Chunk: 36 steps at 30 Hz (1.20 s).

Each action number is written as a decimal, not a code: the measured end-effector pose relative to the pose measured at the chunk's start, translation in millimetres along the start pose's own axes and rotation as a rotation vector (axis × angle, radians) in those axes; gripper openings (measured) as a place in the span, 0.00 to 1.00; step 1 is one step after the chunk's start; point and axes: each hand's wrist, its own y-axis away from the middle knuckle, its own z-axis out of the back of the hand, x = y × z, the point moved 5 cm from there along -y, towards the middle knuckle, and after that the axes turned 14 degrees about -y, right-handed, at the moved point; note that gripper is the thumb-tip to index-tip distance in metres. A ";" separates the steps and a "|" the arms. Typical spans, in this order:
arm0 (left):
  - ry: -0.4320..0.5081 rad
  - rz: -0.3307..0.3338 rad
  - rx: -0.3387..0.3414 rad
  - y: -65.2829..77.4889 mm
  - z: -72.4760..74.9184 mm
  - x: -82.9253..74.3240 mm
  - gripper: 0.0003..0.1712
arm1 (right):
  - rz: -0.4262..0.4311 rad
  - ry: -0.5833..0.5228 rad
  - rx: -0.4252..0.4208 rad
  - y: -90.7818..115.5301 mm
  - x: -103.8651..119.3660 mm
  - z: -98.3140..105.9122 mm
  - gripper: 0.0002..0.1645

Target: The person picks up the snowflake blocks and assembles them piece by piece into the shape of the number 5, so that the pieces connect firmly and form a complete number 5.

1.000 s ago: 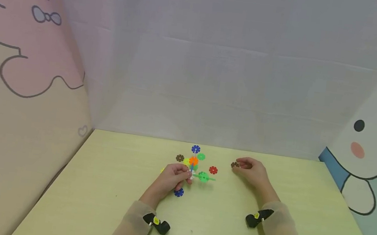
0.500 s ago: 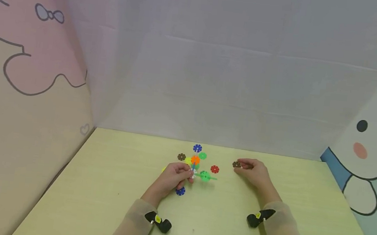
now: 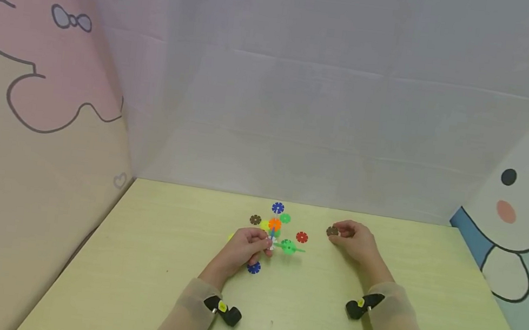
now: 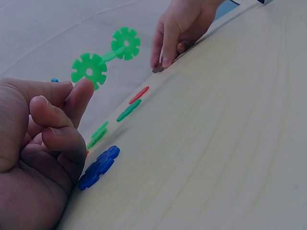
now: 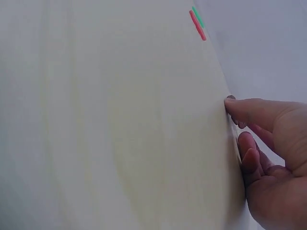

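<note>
White disc [image 3: 271, 245], joined to green discs [image 4: 97, 69], is pinched by the left hand [image 3: 241, 247] above the table [image 3: 305, 322]. The right hand [image 3: 355, 241] pinches a brown disc [image 3: 332, 231] at the table surface. A red disc [image 3: 302, 237] lies between the two hands.

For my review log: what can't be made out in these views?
Head: part of the white disc, covered by the left grip.
Head: part of the leftmost yellow disc, behind that grip.
Head: joins around the orange disc, too small.
Right wrist: most of the held brown disc, covered by the right grip.
</note>
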 end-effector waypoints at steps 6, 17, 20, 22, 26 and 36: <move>0.004 0.000 -0.002 0.5 -0.8 -1.4 0.10 | -0.008 -0.037 0.059 7.4 9.0 -1.6 0.18; 0.015 -0.013 -0.001 -1.9 -2.8 3.1 0.09 | -0.053 -0.292 0.117 40.8 21.6 -17.3 0.20; 0.018 -0.015 -0.005 -1.8 -2.1 2.6 0.09 | -0.050 -0.373 0.117 49.7 25.2 -24.5 0.19; 0.019 -0.017 -0.008 -1.4 -2.0 1.9 0.10 | -0.051 -0.401 0.113 54.0 25.9 -28.6 0.18; 0.024 -0.016 -0.010 0.0 -2.6 0.3 0.09 | -0.066 -0.452 0.103 60.0 25.8 -34.4 0.16; 0.044 -0.018 -0.009 0.2 -2.5 0.8 0.08 | -0.097 -0.561 0.092 67.7 26.3 -42.9 0.15</move>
